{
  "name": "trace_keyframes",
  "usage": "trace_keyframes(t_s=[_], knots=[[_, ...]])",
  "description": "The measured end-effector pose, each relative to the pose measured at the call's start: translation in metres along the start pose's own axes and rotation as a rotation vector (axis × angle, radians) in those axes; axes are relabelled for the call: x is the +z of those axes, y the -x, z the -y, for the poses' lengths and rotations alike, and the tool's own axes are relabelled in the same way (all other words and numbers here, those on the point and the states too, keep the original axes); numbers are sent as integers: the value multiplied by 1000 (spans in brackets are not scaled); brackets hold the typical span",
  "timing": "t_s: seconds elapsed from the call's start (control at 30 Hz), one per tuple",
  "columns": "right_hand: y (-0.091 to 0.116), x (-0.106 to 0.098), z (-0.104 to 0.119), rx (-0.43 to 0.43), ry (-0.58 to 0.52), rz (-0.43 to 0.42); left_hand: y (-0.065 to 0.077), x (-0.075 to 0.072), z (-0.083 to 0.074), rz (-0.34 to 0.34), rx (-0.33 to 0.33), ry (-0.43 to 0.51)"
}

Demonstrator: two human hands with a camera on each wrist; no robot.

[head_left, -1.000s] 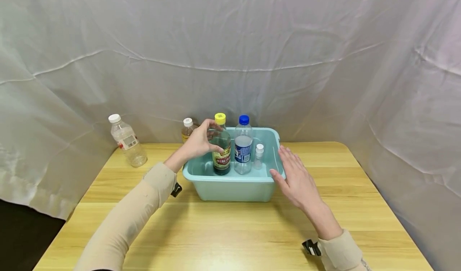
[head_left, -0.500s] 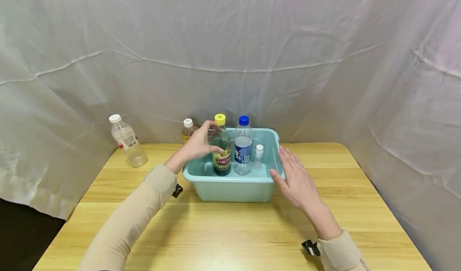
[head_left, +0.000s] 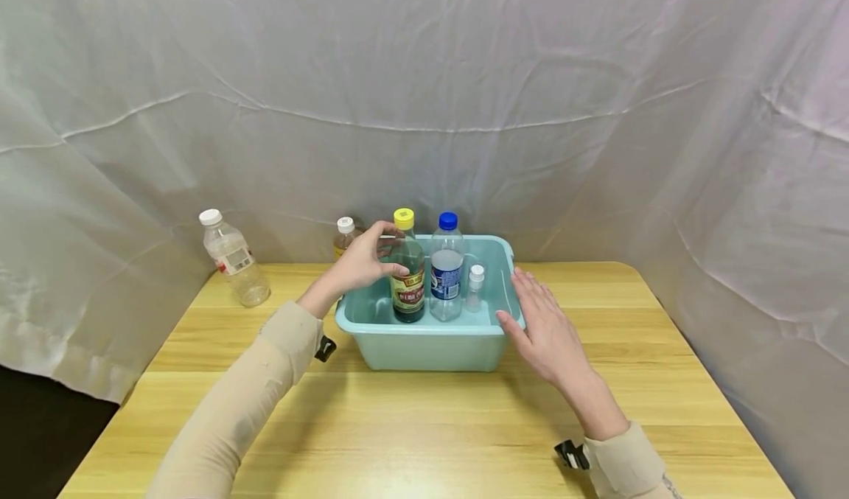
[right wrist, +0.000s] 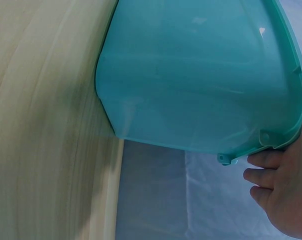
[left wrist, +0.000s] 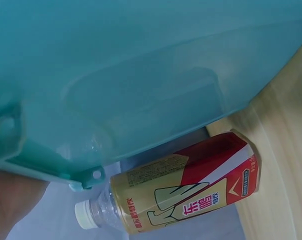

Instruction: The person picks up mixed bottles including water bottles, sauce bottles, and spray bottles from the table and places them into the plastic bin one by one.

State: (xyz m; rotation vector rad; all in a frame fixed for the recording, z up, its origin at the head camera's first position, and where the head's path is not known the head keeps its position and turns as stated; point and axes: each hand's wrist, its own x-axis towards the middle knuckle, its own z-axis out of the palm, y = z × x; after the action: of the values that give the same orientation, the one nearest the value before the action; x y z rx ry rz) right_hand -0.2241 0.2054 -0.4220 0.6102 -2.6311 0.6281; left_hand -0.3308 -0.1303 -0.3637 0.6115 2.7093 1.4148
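A light-blue plastic basin (head_left: 424, 348) stands on the wooden table. Inside it, a green glass vinegar bottle (head_left: 408, 292) with a yellow cap stands upright. My left hand (head_left: 361, 263) curls round that bottle from the left, thumb in front and fingers by the neck. To its right in the basin stand a clear bottle (head_left: 446, 285) with blue cap and label, and a small clear bottle (head_left: 475, 289) with a white cap. My right hand (head_left: 547, 329) lies along the basin's right rim, fingers straight; in the right wrist view its fingertips are near the rim's corner.
A drink bottle (left wrist: 186, 185) with a gold and red label stands outside the basin, behind my left hand. A clear bottle (head_left: 237, 259) with a white cap stands at the table's left back. Grey cloth (head_left: 424, 116) hangs behind the table.
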Motion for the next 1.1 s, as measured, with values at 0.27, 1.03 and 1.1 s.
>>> trace_keyframes(t_s=[0.27, 1.03, 1.1], knots=[[0, 1, 0, -2, -4, -6, 6, -11, 5, -16, 40, 37], [0, 4, -3, 1, 1, -9, 34, -15, 29, -598, 333, 274], [0, 5, -3, 0, 0, -11, 36, -16, 36, -668, 327, 309]])
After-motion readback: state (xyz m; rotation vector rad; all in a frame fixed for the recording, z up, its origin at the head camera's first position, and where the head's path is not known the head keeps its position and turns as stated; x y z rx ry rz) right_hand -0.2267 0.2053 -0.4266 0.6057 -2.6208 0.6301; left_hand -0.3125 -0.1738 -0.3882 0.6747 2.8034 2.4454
